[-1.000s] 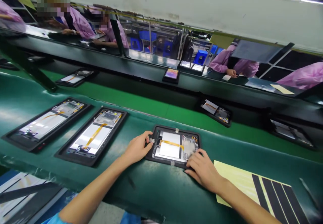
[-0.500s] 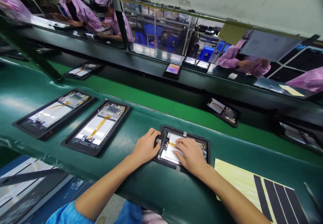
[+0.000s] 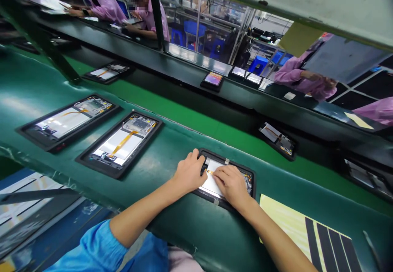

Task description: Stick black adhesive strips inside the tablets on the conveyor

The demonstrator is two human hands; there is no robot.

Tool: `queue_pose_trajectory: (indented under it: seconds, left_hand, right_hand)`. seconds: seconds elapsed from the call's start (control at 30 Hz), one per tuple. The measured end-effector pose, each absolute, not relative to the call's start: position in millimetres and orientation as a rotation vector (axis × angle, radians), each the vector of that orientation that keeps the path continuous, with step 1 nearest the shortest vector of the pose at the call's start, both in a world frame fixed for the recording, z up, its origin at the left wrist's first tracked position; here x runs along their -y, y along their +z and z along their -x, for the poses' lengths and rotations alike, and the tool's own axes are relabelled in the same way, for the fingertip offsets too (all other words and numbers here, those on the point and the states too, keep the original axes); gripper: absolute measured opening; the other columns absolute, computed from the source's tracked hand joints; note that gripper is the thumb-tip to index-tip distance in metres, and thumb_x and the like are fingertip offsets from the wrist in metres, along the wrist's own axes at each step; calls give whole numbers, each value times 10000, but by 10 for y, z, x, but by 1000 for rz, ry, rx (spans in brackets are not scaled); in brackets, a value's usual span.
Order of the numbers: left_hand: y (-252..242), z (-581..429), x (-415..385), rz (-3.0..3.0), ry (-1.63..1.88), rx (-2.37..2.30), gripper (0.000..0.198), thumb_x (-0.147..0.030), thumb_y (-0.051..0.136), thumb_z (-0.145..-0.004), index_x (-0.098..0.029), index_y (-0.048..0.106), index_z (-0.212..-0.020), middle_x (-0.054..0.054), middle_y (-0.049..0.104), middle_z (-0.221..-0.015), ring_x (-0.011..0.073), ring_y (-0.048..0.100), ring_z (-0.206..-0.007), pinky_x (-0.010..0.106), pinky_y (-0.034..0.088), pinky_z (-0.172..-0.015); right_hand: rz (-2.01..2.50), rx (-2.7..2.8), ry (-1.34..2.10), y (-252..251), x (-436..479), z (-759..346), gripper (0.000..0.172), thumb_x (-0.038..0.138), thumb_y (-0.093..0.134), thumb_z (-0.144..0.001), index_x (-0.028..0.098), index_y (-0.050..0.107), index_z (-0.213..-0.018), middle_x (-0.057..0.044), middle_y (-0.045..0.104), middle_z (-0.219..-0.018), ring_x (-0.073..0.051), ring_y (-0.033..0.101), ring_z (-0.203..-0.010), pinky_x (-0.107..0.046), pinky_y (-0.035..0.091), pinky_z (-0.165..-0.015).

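An opened tablet lies in a black tray on the bench in front of me, its white battery and circuit parts exposed. My left hand is closed over the tablet's left end, fingers bent and thumb on the near side. My right hand reaches over the battery from the right. Its thumb and fingertips are pinched together at an orange ribbon cable, close to my left thumb. Both hands hide much of the tablet.
Two more opened tablets in trays, one nearer and one farther left, rest on the bench. A yellow sheet with black strips lies at right. Beyond the bench edge, a green conveyor carries more trays; co-workers in pink sit opposite.
My left hand has shifted right, from the tray's edge onto the tablet's end. My right hand's spread fingers have drawn together at the ribbon cable. The view has tilted slightly.
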State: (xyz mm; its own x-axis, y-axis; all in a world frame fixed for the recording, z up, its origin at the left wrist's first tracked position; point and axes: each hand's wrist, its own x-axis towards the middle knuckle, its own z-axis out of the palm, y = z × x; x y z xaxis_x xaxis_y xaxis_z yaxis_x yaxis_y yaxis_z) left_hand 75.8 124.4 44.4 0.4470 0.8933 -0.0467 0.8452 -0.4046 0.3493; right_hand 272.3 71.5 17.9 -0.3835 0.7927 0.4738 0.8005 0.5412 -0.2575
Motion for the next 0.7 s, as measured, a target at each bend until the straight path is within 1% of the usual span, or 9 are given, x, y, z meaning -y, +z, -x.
queue_pose_trajectory:
  seconds: [0.17, 0.23, 0.3, 0.37, 0.43, 0.5, 0.57, 0.7]
  left_hand:
    - [429, -671, -1290, -2399, 235, -1472, 173, -195, 549, -871, -195, 646, -1015, 110, 574, -1121, 250, 650, -953, 352, 567, -718]
    - [429, -575, -1269, -2420, 256, -1427, 211, -184, 524, -895, -201, 662, -1053, 111, 595, -1173, 250, 652, -1006, 354, 575, -758]
    - [419, -466, -1207, -2456, 281, -1352, 256, -202, 526, -918, -217, 674, -1126, 115, 592, -1288, 270, 615, -1159, 381, 569, -877]
    - [387, -369, -1114, -2530, 339, -1239, 312, -226, 545, -933, -233, 675, -1216, 124, 555, -1416, 306, 535, -1313, 440, 521, -1017]
    - [331, -302, -1015, -2624, 405, -1121, 380, -246, 561, -945, -246, 651, -1314, 140, 508, -1507, 348, 460, -1407, 510, 459, -1098]
    - [268, -271, -937, -2700, 425, -1056, 435, -286, 563, -965, -255, 609, -1397, 156, 470, -1562, 383, 415, -1451, 565, 422, -1121]
    - [220, -268, -895, -2735, 385, -1052, 462, -340, 558, -982, -259, 580, -1437, 162, 449, -1592, 406, 391, -1473, 593, 408, -1124]
    - [202, -291, -891, -2766, 337, -1064, 486, -413, 544, -999, -250, 568, -1457, 160, 445, -1608, 425, 367, -1495, 602, 404, -1123]
  right_hand:
    - [1265, 2247, -27, 188, -728, -2686, 224, 253, 549, -1053, 212, 741, -944, -71, 743, -923, -187, 646, -835, -337, 491, -791]
    - [1242, 2247, -35, 186, -730, -2674, 231, 249, 544, -1057, 208, 737, -937, -68, 742, -913, -183, 644, -823, -332, 488, -784]
    - [1226, 2246, -45, 182, -730, -2666, 224, 240, 547, -1056, 204, 733, -935, -65, 741, -910, -182, 642, -819, -331, 482, -780]
    - [1217, 2257, -53, 178, -728, -2662, 212, 230, 552, -1052, 200, 729, -940, -65, 740, -914, -184, 643, -826, -330, 474, -780]
    - [1207, 2272, -59, 176, -724, -2660, 208, 226, 550, -1051, 197, 724, -942, -65, 738, -915, -185, 642, -832, -328, 469, -782]
    - [1197, 2278, -64, 176, -720, -2658, 210, 225, 548, -1051, 196, 721, -935, -64, 735, -909, -183, 638, -827, -324, 468, -786]
    - [1201, 2277, -66, 175, -719, -2653, 199, 220, 557, -1045, 196, 719, -932, -64, 732, -908, -181, 636, -824, -322, 468, -792]
    - [1226, 2283, -60, 160, -731, -2643, 145, 200, 585, -1023, 191, 717, -966, -70, 731, -929, -190, 653, -840, -323, 469, -801]
